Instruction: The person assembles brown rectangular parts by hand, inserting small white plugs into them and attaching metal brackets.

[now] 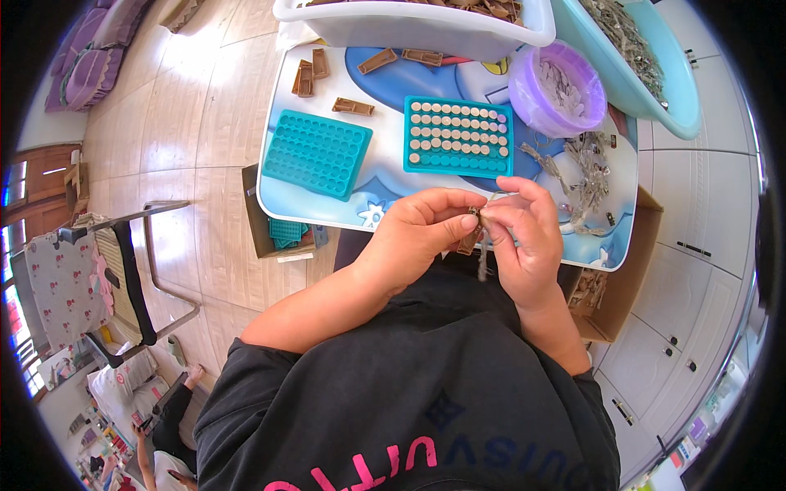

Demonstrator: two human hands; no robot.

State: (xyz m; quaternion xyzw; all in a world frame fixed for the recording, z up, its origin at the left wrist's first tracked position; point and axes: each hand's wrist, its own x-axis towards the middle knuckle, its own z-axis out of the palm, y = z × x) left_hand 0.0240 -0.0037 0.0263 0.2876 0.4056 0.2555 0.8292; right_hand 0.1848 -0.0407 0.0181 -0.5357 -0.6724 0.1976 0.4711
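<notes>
My left hand (417, 229) and my right hand (524, 233) meet just below the table's near edge, both pinching a small brown plastic piece (471, 240) with a thin metal strip hanging from it. Right above them lies a teal tray (458, 135) with rows of round silver discs in its holes. A second teal tray (317, 152) with bare holes lies to its left. A loose heap of metal strips (583, 176) lies on the table by my right hand.
The small table (385, 196) has a blue and white picture top. On it lie several brown plastic pieces (354, 106), a purple bowl (558, 88), a white tub (409, 24) and a light blue tub (647, 57). Cardboard boxes (610, 315) stand beside my legs; a folding chair (131, 270) stands left.
</notes>
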